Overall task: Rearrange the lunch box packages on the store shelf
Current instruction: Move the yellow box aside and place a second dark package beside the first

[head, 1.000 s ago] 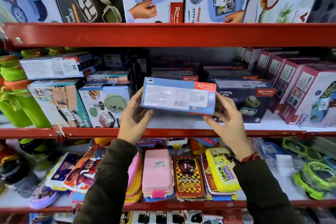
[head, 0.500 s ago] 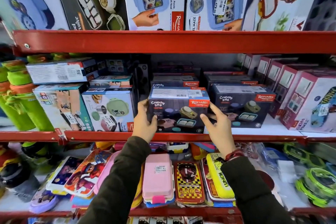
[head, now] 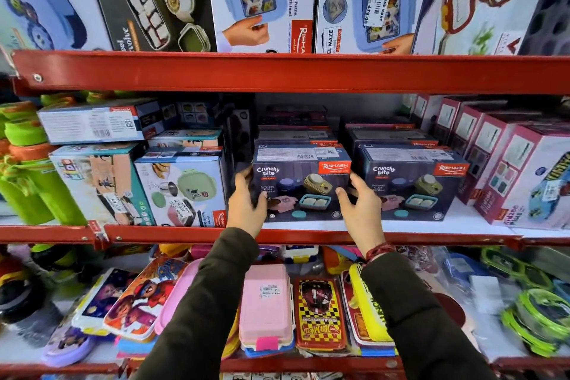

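Note:
A dark blue "Crunchy Bite" lunch box package (head: 300, 185) stands upright on the white middle shelf, front face toward me. My left hand (head: 246, 207) grips its left edge, fingers wrapped round the side. At its right edge is my right hand (head: 361, 207), thumb on the front face and fingers in the narrow gap beside it. An identical package (head: 410, 185) stands just to the right, and more of the same are stacked behind both.
A white package showing a green lunch box (head: 182, 191) stands close on the left, with green bottles (head: 27, 182) beyond. Pink boxes (head: 509, 176) line the right. The red shelf rail (head: 308, 236) runs below my hands. Loose lunch boxes, one pink (head: 266, 302), fill the lower shelf.
I held the package in the air with its label side toward me. It has been turned front-forward and set down on the middle shelf, then pushed back beside its twin.

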